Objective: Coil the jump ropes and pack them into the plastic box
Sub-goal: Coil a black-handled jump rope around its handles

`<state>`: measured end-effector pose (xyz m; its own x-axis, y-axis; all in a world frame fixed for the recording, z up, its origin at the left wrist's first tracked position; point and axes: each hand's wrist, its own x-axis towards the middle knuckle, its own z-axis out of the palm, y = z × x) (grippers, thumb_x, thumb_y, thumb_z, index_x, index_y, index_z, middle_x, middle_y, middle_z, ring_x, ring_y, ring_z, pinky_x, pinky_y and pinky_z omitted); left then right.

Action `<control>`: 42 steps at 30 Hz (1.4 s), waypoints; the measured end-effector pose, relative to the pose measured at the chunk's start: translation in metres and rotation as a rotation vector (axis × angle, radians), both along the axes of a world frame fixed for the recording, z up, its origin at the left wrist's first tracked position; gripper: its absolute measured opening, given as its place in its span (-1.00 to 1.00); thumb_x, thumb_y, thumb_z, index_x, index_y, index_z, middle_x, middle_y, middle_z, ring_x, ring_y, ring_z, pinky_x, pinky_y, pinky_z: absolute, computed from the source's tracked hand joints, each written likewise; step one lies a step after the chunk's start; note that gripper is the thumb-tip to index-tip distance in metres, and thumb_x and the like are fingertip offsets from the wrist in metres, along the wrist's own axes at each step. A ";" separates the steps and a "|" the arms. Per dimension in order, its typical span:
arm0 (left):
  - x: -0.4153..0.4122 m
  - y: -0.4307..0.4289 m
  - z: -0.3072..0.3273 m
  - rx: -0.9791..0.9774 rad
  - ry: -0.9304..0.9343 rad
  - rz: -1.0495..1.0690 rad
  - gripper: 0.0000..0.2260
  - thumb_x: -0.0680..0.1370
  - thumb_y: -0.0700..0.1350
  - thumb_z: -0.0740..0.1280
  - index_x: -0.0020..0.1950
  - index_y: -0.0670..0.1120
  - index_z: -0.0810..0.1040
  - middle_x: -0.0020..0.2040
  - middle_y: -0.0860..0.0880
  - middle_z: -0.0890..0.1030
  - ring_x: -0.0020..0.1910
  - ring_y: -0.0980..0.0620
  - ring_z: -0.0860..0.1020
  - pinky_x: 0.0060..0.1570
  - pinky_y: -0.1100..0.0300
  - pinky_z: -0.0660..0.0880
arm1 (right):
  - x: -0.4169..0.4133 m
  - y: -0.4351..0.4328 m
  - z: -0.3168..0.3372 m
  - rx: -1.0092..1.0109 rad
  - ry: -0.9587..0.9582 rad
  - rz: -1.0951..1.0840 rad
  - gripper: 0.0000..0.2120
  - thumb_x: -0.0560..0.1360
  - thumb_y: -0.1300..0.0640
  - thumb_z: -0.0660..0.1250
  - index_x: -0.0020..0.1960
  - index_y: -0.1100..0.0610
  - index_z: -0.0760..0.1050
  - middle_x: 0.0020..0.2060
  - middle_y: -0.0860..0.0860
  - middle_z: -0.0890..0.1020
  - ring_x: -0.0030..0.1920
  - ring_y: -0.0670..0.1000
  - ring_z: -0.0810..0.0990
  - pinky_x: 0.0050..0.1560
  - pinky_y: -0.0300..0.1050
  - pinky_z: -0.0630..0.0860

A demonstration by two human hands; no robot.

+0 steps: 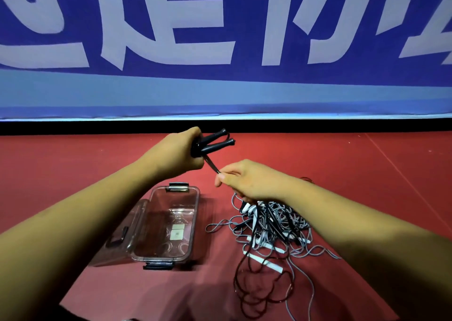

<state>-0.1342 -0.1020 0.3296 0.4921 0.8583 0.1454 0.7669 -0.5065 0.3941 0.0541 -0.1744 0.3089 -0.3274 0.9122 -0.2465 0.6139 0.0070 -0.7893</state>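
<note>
Coiling begins: left hand [179,149] clenches both black handles [216,140], right hand [247,181] pinches the cord [211,165], apparently trailing from the tangled pile [276,223]. Next, wind loops, then fill the plastic box [196,223].

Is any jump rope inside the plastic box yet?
No, the open box holds no rope; the tangled ropes lie in a pile to its right.

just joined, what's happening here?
A person is working on one jump rope. The left-hand grip holds its two black handles together, and the right-hand grip pinches the black cord just below them; the rest trails loose on the red floor. The clear plastic box sits open with no rope inside. A tangled pile of grey ropes lies to its right.
</note>
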 end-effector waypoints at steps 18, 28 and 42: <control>0.023 -0.041 0.007 -0.362 0.168 -0.416 -0.79 0.44 0.06 0.52 -0.15 0.10 0.49 -0.40 0.23 0.50 -0.41 0.27 0.43 -0.34 0.41 0.30 | 0.031 0.010 0.025 0.317 0.102 -0.089 -0.91 0.35 0.11 0.55 -0.21 0.10 0.67 -0.35 0.00 0.63 -0.35 -0.15 0.46 -0.27 -0.26 0.38; 0.013 -0.039 0.018 -0.446 -0.391 -0.324 -0.58 0.52 -0.14 0.45 0.28 0.13 0.39 -0.31 -0.02 0.48 -0.44 0.07 0.35 -0.44 0.24 0.34 | 0.036 0.010 -0.015 -0.256 0.641 -0.208 -0.84 0.61 0.25 0.21 -0.03 0.08 0.54 -0.43 0.04 0.43 -0.44 -0.02 0.37 -0.36 -0.13 0.38; -0.002 -0.002 0.012 -0.267 -0.041 -0.023 -0.74 0.50 -0.09 0.47 0.00 -0.07 0.40 -0.30 0.04 0.51 -0.45 0.07 0.42 -0.47 0.30 0.35 | 0.000 -0.005 0.018 0.257 -0.188 0.046 -0.79 0.57 0.12 0.29 -0.18 0.18 0.56 -0.52 -0.06 0.35 -0.51 -0.11 0.27 -0.46 -0.26 0.18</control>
